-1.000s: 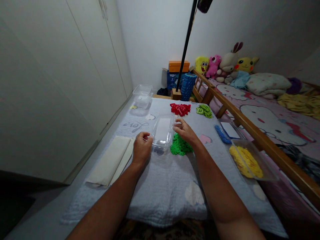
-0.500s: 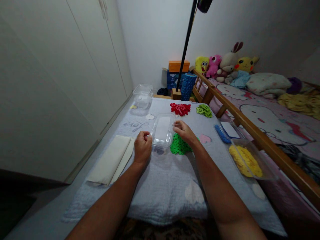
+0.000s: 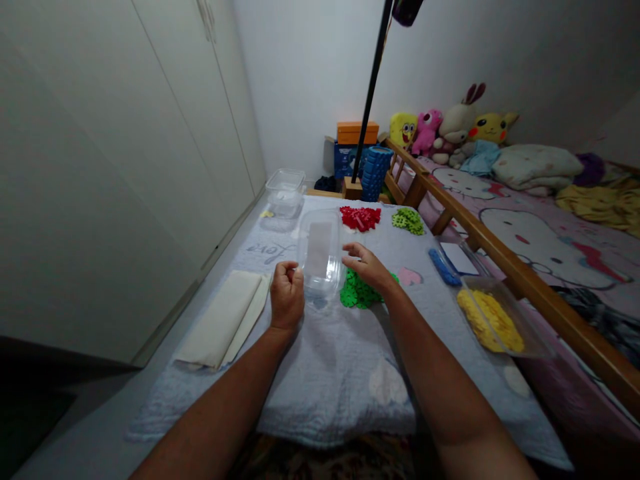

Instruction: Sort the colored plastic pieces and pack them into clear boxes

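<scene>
A clear plastic container with a pale rectangular label is tilted up over the middle of the cloth. My left hand pinches its near left edge, thumb on top and fingers curled. Just off the right side of the container is my right hand, its fingers stretched and apart with nothing between them. Beneath that hand lies a heap of green plastic pieces, partly covered by the wrist.
Red pieces and lime-green pieces lie at the back. Stacked clear containers stand back left, a folded cream cloth left. Tubs of yellow pieces and blue pieces line the right, beside a wooden bed rail.
The container has tilted, its far end rising and its label turning greyer. My right hand has come off its right edge and the fingers have spread. My left hand stays about where it was.
</scene>
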### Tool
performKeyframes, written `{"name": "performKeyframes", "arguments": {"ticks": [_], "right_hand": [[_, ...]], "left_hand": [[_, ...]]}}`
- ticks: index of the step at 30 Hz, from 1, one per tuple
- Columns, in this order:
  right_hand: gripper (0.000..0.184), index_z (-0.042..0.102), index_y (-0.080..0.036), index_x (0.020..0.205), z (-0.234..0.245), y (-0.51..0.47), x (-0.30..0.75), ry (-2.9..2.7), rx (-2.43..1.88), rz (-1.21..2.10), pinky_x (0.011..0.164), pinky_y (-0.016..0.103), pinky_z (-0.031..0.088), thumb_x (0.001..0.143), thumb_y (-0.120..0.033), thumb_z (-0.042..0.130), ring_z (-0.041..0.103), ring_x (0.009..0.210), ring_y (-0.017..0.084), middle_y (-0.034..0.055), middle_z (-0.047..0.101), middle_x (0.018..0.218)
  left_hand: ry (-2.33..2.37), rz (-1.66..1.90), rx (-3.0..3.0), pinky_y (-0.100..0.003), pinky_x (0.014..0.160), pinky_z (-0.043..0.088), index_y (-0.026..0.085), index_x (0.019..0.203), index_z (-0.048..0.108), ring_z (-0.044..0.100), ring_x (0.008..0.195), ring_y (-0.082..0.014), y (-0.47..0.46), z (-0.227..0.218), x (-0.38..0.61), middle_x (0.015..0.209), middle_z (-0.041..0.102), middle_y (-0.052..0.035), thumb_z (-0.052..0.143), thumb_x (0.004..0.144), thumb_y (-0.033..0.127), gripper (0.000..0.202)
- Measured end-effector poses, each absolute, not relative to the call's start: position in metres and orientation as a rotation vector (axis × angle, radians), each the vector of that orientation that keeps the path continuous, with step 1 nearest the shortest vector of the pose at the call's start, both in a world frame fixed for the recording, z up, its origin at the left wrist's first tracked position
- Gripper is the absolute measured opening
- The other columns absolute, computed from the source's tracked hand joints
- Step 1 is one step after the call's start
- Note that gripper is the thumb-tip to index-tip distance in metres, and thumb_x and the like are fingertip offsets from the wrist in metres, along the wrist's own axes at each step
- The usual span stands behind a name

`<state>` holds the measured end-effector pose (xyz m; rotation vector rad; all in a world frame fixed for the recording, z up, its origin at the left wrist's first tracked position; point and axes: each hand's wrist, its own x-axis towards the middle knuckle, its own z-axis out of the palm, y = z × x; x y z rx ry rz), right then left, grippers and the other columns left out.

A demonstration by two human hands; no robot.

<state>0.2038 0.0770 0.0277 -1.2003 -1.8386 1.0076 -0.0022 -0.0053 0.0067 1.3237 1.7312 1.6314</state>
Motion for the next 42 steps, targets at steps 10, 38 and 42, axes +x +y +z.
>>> {"name": "performKeyframes", "arguments": {"ticks": [10, 38, 42], "right_hand": [[0.049, 0.061, -0.022, 0.125, 0.028, 0.069, 0.206, -1.952, -1.208, 0.761, 0.102, 0.046, 0.047, 0.077, -0.032, 0.068, 0.054, 0.127, 0.028, 0.0142, 0.049, 0.15], [0.086, 0.054, -0.021, 0.146, 0.012, 0.031, 0.22, -2.464, -1.474, 0.345, 0.119, 0.068, 0.011, 0.075, -0.066, 0.074, 0.027, 0.15, 0.045, 0.018, 0.04, 0.162], [0.08, 0.057, -0.023, 0.142, 0.013, 0.03, 0.217, -2.544, -1.479, 0.294, 0.118, 0.068, 0.014, 0.077, -0.067, 0.071, 0.03, 0.148, 0.044, 0.0156, 0.041, 0.161]], "left_hand": [[1.881, 1.669, 1.026, -0.028, 0.071, 0.045, 0.021, 0.097, 0.057, 0.056, 0.072, -0.0161, 0.019, 0.005, -0.036, 0.08, 0.057, 0.0014, 0.056, 0.082, 0.033, 0.019], [2.452, 0.72, 1.672, -0.051, 0.082, 0.05, 0.015, 0.108, 0.066, 0.064, 0.103, -0.0423, 0.071, 0.017, -0.074, 0.115, 0.063, -0.0263, 0.054, 0.083, 0.021, 0.029], [2.259, 0.881, 1.833, -0.049, 0.102, 0.047, 0.015, 0.113, 0.067, 0.061, 0.114, -0.0355, 0.053, 0.028, -0.055, 0.112, 0.063, -0.0188, 0.056, 0.086, 0.026, 0.031]]}}
